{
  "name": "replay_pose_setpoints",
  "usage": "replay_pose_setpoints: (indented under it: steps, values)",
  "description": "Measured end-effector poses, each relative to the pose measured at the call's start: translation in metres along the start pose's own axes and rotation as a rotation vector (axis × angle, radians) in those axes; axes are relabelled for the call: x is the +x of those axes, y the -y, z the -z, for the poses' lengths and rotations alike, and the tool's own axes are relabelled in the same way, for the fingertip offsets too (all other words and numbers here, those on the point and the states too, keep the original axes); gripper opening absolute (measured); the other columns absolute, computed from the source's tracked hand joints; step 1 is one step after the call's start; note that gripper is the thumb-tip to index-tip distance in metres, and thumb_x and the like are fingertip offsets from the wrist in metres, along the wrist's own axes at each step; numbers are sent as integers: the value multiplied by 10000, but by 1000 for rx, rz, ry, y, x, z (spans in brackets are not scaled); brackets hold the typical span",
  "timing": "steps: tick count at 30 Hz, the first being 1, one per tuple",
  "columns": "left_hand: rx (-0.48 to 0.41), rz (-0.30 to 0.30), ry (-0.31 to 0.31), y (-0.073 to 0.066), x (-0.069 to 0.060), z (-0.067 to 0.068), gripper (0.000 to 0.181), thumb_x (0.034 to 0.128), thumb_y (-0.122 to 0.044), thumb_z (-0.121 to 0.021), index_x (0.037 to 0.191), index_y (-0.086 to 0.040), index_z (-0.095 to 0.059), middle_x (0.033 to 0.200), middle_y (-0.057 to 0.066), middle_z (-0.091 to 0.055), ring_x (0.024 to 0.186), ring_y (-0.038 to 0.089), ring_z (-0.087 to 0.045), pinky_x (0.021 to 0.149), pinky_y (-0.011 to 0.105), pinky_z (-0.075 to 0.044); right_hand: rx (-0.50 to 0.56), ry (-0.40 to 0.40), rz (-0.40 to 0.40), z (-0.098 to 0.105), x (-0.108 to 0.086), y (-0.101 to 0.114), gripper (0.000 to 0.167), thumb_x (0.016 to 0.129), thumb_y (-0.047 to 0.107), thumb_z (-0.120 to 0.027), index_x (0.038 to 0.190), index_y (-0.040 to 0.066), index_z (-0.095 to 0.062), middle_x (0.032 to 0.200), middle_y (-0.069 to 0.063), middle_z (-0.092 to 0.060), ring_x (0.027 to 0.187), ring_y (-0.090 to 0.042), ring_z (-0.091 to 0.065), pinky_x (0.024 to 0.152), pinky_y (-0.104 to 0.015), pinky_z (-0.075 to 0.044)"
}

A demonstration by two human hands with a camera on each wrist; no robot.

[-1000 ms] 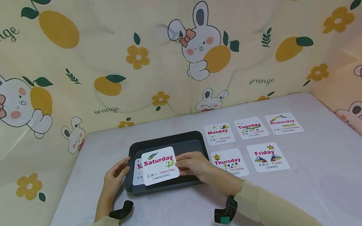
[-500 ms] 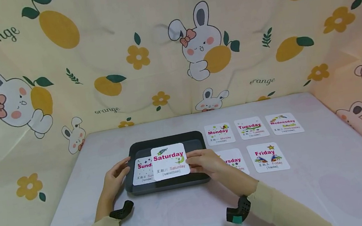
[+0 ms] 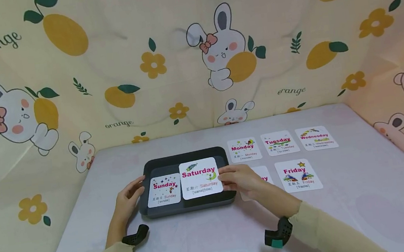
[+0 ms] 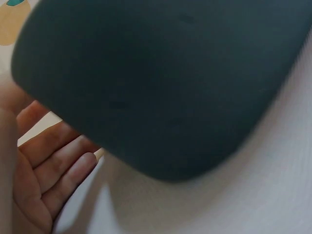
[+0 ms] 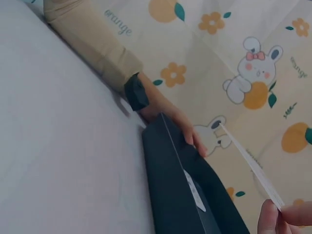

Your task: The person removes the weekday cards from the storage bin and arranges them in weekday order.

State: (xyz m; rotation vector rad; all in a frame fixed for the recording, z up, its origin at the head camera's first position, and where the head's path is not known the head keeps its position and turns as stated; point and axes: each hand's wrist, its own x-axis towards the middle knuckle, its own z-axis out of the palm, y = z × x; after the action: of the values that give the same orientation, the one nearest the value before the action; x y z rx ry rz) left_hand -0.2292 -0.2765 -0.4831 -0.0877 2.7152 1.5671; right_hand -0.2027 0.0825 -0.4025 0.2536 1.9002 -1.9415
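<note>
My right hand (image 3: 243, 181) pinches the right edge of a white Saturday flash card (image 3: 200, 178), held above the right part of a black tray (image 3: 197, 207). In the right wrist view the card (image 5: 253, 168) shows nearly edge-on between thumb and fingers. On the tray floor at the left lies a Sunday flash card (image 3: 163, 190), face up. My left hand (image 3: 125, 203) grips the tray's left side. The left wrist view shows the tray's dark outer surface (image 4: 161, 87) close up, with the left fingertips hidden behind its edge.
Right of the tray, flash cards lie face up in two rows: Monday (image 3: 245, 150), Tuesday (image 3: 279, 143) and Wednesday (image 3: 316, 138) behind, Friday (image 3: 298, 176) in front. My right hand mostly covers another front card (image 3: 263, 173). A patterned cloth (image 3: 181, 82) rises behind the table.
My right hand has moved right with the Saturday card, uncovering the Sunday card and covering more of the Thursday card. The left hand and the tray have stayed put.
</note>
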Motion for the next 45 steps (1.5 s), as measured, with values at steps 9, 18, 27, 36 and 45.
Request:
replay_pose_setpoints:
  steps: [9,18,27,36,45]
  values:
    - [-12,-2,-3,1,-1,-1,440,983,-309,-537,1405,-188,-498,1463,82,-512,1327,249,-486,841,-40,-324,-41,24,20,21,-5,-2,359,912,75,-600,1242,-67,-580,972,-67,-695,731,-86,-612,675,-159,-536]
    - [0,10,0,0,0,0,454,980,-349,-535,1409,-206,-492,1465,71,-511,1333,238,-485,1083,262,-429,-70,39,49,40,-8,-1,395,920,79,-582,1272,-96,-545,912,8,-691,741,-62,-603,695,-166,-533]
    - [-46,13,4,-1,-1,0,462,978,-330,-543,1412,-182,-488,1480,98,-489,1359,272,-451,1156,490,-353,-89,30,52,58,-11,-3,414,928,86,-576,1291,-106,-521,921,10,-693,757,-56,-621,690,-155,-532]
    - [10,-3,-4,1,1,-1,466,978,-373,-531,1411,-202,-492,1471,66,-506,1334,234,-483,1123,403,-404,-111,35,54,80,-15,-7,441,935,104,-568,1304,-123,-491,880,46,-685,751,-45,-626,700,-157,-537]
    - [-16,18,2,0,-1,0,463,983,-342,-530,1419,-194,-480,1491,91,-478,1363,278,-450,1148,490,-364,-128,20,40,96,-20,-7,453,939,104,-561,1317,-127,-471,856,70,-678,744,-39,-612,685,-147,-532]
